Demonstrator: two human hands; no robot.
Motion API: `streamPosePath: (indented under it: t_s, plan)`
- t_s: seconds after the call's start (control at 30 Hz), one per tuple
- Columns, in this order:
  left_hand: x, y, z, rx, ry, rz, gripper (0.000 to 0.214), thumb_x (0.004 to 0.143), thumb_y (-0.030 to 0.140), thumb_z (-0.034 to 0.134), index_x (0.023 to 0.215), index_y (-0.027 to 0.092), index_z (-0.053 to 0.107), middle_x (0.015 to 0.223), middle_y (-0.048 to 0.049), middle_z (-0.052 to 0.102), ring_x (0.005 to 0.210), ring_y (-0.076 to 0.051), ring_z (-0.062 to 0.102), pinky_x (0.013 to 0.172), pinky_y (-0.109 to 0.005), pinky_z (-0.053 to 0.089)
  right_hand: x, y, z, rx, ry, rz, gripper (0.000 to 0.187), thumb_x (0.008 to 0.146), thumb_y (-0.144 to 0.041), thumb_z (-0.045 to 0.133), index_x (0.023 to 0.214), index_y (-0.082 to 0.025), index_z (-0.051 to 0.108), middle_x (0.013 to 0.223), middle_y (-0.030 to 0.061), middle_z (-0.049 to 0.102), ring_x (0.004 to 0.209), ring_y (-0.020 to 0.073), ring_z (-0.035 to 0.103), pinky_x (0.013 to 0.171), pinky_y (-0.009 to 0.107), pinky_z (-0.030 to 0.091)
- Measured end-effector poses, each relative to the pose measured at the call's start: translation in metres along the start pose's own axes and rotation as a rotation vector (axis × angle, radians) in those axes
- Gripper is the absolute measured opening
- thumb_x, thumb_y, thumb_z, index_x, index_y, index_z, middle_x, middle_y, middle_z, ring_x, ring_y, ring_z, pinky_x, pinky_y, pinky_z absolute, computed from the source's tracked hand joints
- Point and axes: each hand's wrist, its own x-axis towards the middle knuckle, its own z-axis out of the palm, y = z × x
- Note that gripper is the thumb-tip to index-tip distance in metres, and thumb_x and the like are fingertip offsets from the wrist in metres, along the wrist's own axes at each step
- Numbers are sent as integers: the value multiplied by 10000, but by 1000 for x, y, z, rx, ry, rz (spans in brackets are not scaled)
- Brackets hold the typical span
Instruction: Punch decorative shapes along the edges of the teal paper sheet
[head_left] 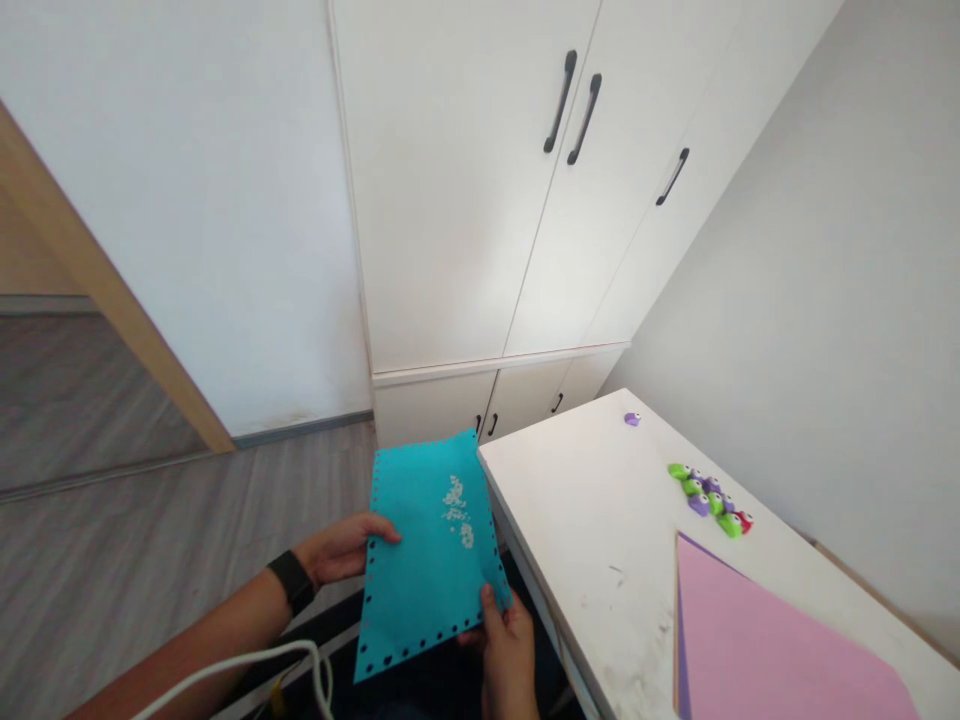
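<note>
A turquoise sheet of paper (420,540) is held up over my lap, left of the table. Punched holes run along its edges, and a white flower pattern (456,505) shows on its upper right part. My left hand (349,545) pinches the sheet's left edge, thumb on top and fingers behind. At the lower right corner my right hand (508,640) grips it the same way, with the thumb on the front. The fingers behind the sheet are mostly hidden. A dark band (292,582) is round my left wrist.
On the white table (577,500) at right lie pink and purple paper sheets (765,640). Several green, purple and red craft punches (709,497) stand near the wall, one purple punch (632,419) apart. A white cable (247,655) crosses my left forearm. White cupboards (450,200) stand ahead.
</note>
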Motion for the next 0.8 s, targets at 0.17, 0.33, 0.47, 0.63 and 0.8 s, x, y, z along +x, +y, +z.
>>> streamPosePath:
  t_s: [0.17, 0.33, 0.47, 0.63, 0.8]
  plan:
    - [-23, 19, -19, -8, 61, 91, 534, 621, 115, 805, 1139, 94, 674, 1064, -131, 764, 1078, -356, 684, 1018, -491, 496, 13, -13, 37, 25, -72, -9, 483, 812, -513, 681, 1060, -98, 692, 919, 100, 736, 612, 164, 633, 477, 254, 520]
    - [-46, 52, -22, -5, 86, 166, 478, 672, 124, 805, 1136, 109, 695, 1085, -127, 760, 1114, -360, 666, 1030, -497, 489, 15, -45, 74, 91, -123, 9, 467, 791, -495, 706, 1034, -96, 695, 875, 88, 728, 590, 152, 621, 458, 233, 497]
    - [-47, 87, 2, 60, 44, 186, 425, 694, 135, 799, 1111, 126, 716, 1096, -117, 758, 1102, -357, 672, 1022, -485, 498, 15, -78, 83, 184, -101, -11, 482, 780, -479, 722, 1089, -113, 676, 932, 87, 726, 604, 147, 610, 465, 241, 507]
    - [-11, 129, 46, 218, -41, 158, 447, 710, 233, 812, 1129, 123, 703, 1077, -135, 759, 1066, -350, 688, 995, -476, 507, 15, -113, 64, 263, 35, -56, 485, 797, -460, 712, 1150, -134, 650, 966, 82, 724, 677, 163, 638, 517, 260, 537]
    - [47, 157, 108, 508, -144, 150, 529, 730, 403, 803, 1191, 183, 666, 1182, -126, 721, 1046, -307, 692, 907, -419, 549, 18, -135, 24, 344, 256, -105, 483, 776, -459, 735, 1132, -148, 637, 953, 70, 724, 705, 171, 654, 561, 282, 563]
